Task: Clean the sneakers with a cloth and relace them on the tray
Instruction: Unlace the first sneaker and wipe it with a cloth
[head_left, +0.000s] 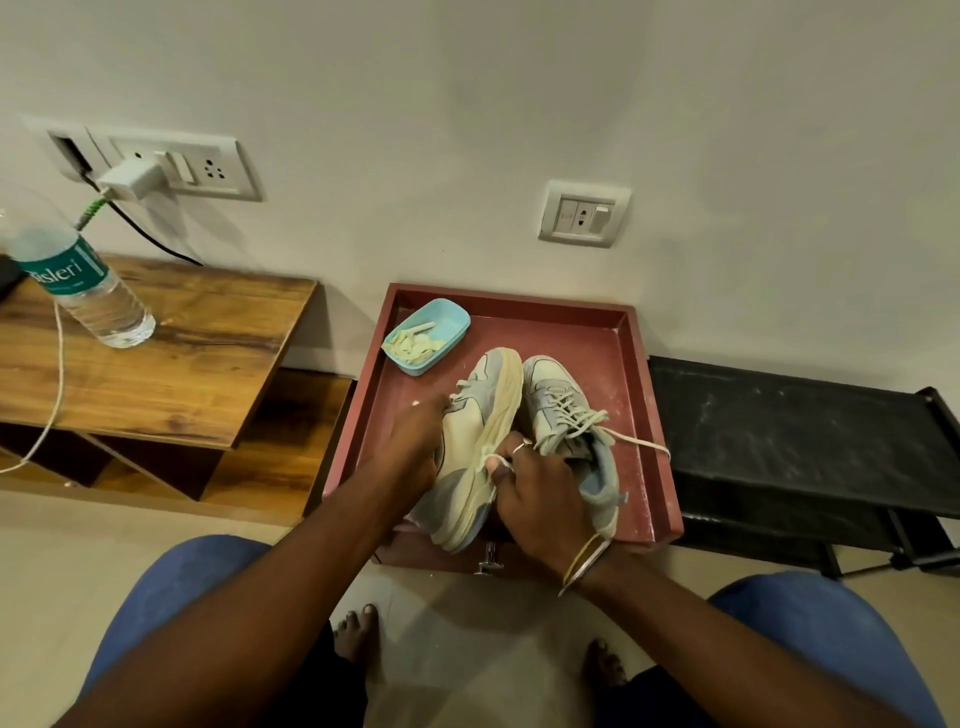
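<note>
both pale grey-and-cream sneakers near the front edge of the dark red square tray, left hand gripping the tipped-over sneaker, right hand pinching its cream lace, laced sneaker just beside, small blue dish in the tray's far left corner

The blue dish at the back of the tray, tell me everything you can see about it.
The blue dish is a small, shallow, rounded-rectangle container, light blue and plastic-looking, open with no lid. It sits tilted in the far-left corner of the red tray, beyond the sneakers and apart from them. Pale yellowish flakes or slivers, possibly soap, are heaped at its near-left end. Neither hand touches it.
</note>
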